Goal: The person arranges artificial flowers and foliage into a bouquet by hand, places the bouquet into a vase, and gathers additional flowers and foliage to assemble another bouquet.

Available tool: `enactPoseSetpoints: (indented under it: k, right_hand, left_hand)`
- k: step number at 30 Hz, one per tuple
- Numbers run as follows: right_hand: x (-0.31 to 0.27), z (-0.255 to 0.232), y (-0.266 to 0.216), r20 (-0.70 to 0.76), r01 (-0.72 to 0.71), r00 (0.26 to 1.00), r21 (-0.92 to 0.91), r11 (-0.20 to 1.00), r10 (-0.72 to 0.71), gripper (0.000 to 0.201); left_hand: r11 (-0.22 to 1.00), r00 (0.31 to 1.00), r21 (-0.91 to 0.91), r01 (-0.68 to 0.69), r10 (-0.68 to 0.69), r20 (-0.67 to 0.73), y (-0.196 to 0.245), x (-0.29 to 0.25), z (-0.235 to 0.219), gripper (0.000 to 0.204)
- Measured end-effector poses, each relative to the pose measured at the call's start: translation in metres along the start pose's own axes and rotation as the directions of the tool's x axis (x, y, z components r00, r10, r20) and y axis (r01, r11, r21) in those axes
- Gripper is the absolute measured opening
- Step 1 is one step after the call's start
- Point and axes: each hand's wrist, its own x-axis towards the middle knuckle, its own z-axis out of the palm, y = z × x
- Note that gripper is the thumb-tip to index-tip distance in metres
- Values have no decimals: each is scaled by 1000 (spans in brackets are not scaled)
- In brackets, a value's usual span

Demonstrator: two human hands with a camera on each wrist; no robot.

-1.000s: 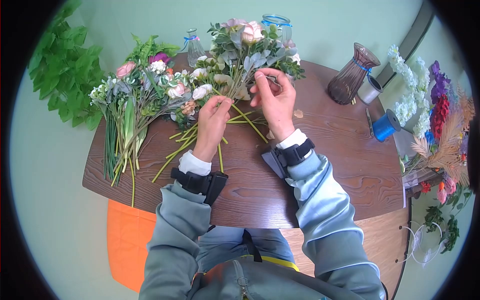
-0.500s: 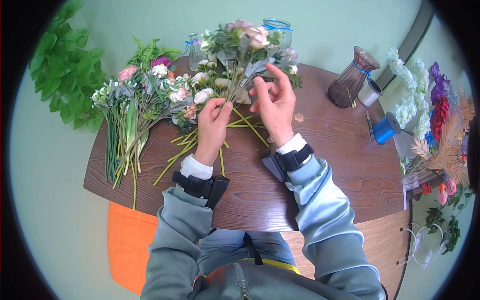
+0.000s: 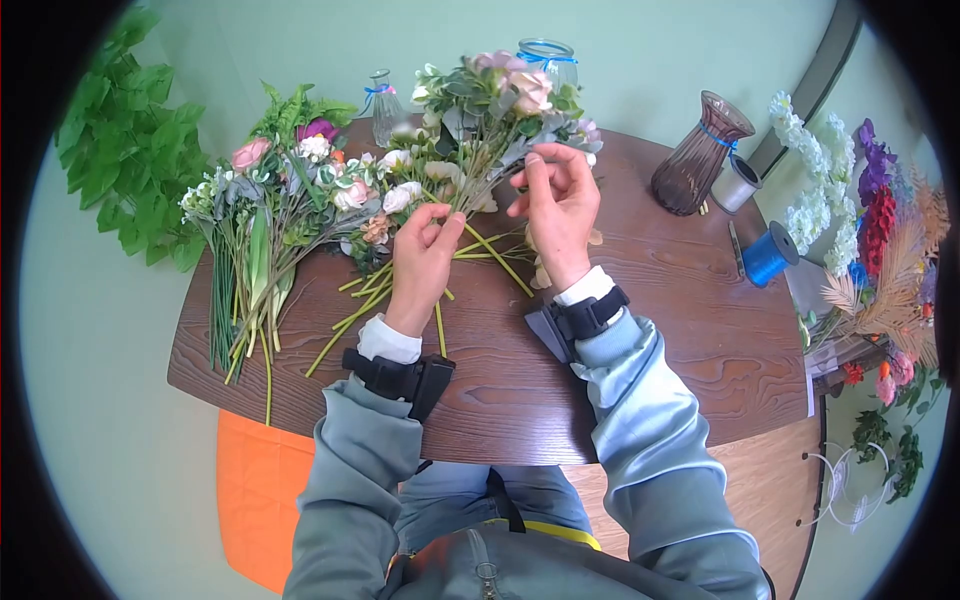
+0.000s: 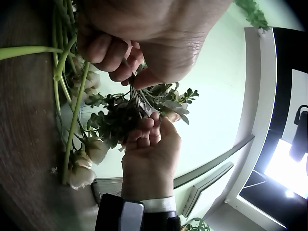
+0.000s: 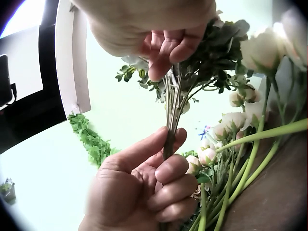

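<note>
My left hand (image 3: pixel 420 268) grips a bundle of thin stems (image 5: pixel 172 108), with thumb and fingers wrapped round it in the right wrist view. Above it spreads the artificial bouquet (image 3: pixel 505 100), with pale pink roses (image 3: pixel 532 90) and grey-green leaves. My right hand (image 3: pixel 562 225) is at the lower leaves on the bouquet's right side, its fingers loosely bent and fingertips right by the foliage and upper stems. White flowers (image 3: pixel 402 196) on green stems lie on the table behind and beside the left hand.
A mixed pile of flowers (image 3: pixel 260 250) lies on the table's left. Behind stand a small glass vase (image 3: pixel 388 115) and a glass jar (image 3: pixel 548 62). At the right are a dark ribbed vase (image 3: pixel 695 160), a silver spool (image 3: pixel 737 185) and a blue ribbon spool (image 3: pixel 768 255).
The bouquet's head has tilted slightly to the right. My right hand has shifted a little right, and its raised index finger has bent down to the leaves. The left hand keeps its grip.
</note>
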Motion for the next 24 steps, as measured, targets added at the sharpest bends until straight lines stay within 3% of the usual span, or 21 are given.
enactPoseSetpoints:
  k: [3, 5, 11, 15, 18, 20, 24]
  right_hand:
    - [-1, 3, -6, -9, 2, 1000, 53, 999, -2, 24]
    - [-1, 3, -9, -57, -145, 987, 44, 988, 147, 31]
    - [3, 0, -13, -146, -228, 960, 83, 970, 238, 32]
    - [6, -6, -5, -110, -174, 975, 163, 971, 193, 25]
    - [8, -8, 1, -169, -118, 975, 174, 978, 147, 20]
    - [10, -10, 5, -196, 11, 980, 249, 968, 39, 23]
    - [10, -9, -3, -236, -36, 968, 190, 981, 81, 29]
  left_hand:
    - [999, 1000, 29, -20, 19, 19, -2, 0, 0, 14]
    - [999, 999, 30, -30, 29, 32, -3, 0, 1, 14]
    - [999, 999, 26, -21, 19, 45, 0, -2, 1, 14]
    - [999, 998, 43, 21, -23, 56, 8, -6, 4, 14]
    - [996, 994, 15, 84, -85, 66, 11, -8, 4, 16]
    - [994, 990, 7, 113, -113, 81, 11, -7, 3, 18]
    - [994, 991, -18, 110, -108, 79, 10, -5, 1, 16]
